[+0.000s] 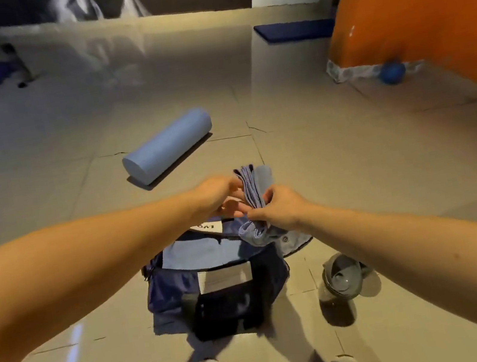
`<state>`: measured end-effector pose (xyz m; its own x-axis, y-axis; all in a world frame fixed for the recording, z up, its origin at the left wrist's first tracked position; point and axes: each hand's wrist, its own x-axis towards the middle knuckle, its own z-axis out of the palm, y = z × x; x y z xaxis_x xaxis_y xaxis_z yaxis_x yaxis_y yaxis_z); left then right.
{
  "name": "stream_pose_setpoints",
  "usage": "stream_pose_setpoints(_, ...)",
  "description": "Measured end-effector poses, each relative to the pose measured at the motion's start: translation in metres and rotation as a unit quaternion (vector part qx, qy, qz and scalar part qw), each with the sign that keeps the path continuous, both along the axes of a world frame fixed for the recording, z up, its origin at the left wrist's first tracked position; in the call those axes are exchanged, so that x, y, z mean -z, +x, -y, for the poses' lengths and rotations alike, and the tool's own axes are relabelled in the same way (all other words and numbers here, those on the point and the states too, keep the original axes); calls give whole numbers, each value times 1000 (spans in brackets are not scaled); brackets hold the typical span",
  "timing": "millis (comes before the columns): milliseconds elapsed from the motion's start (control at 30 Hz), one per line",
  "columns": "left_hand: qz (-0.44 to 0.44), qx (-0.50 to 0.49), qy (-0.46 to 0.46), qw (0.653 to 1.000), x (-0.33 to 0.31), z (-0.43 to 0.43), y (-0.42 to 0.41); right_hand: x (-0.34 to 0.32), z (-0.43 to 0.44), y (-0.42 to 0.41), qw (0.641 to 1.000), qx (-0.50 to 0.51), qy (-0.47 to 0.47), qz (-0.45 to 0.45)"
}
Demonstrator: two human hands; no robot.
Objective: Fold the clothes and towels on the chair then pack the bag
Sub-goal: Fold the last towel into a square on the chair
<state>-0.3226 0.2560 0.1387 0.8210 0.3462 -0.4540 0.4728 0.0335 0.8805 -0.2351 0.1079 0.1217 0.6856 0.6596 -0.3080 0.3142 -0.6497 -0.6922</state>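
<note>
**Folded cloth held above the bag**

The blue-grey cloth stands upright just over the far end of the navy bag, which sits on the tiled floor. The right hand has its fingers clamped round the cloth's middle. The left hand curls its fingers onto the cloth's left edge, pinching it. A pale blue foam roller lies beyond the bag, and a grey shaker bottle stands just right of it.
</note>
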Motion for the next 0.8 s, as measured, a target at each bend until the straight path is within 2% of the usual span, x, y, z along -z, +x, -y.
stream_pose_setpoints(67,-3,10,49,999,29,-23,-8,30,-21,1,1000,21,-2,-14)
stream_pose_setpoints(133,-16,44,175,984,61,-46,-14,57,-36,4,999,35,-5,-34)
stream_pose_setpoints(167,-38,69,260,962,78,-57,-17,69,-41,5,998,36,-3,-42)
stream_pose_setpoints(233,-89,121,427,892,108,-77,-21,94,-47,5,998,35,-4,-57)
stream_pose_setpoints(333,-121,206,582,777,149,-94,-22,119,-43,-3,999,3,-20,-36)
stream_pose_setpoints(400,-127,233,631,729,166,-99,-20,126,-38,-9,999,-22,-22,-28)
stream_pose_setpoints(467,-124,235,660,702,175,-105,-18,125,-34,-15,998,-58,-20,-17)
stream_pose_setpoints(533,-104,225,670,700,178,-113,-13,123,-32,-19,996,-83,-15,-11)
stream_pose_setpoints(567,-92,204,658,719,176,-118,-10,122,-31,-20,995,-96,-11,-6)
stream_pose_setpoints(633,-68,131,606,782,165,-124,-2,118,-31,-23,989,-144,-10,7)
stream_pose_setpoints(700,-43,66,569,819,154,-128,6,118,-33,-24,981,-190,-36,19)
stream_pose_setpoints(800,-17,31,567,823,141,-126,14,120,-43,-28,983,-171,-71,21)
